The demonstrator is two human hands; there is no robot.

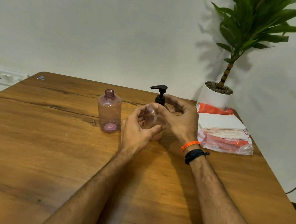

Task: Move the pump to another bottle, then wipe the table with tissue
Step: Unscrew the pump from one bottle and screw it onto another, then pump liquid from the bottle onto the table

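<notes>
Both grips close around the pump bottle (154, 121): left hand (136, 129) cupping its body, right hand (178, 120) near the neck.
Pump (160, 94) not yet off; open bottle (109, 111) waits just beside on the counter (41, 143); tissue pack (223, 131) untouched, wiping undone.

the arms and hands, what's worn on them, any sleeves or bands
Both forearms are bare, with no sleeves in view. The right hand has two bands at its wrist: a thin orange thread band and a thicker black braided band just behind it. The left hand wears nothing.
</notes>
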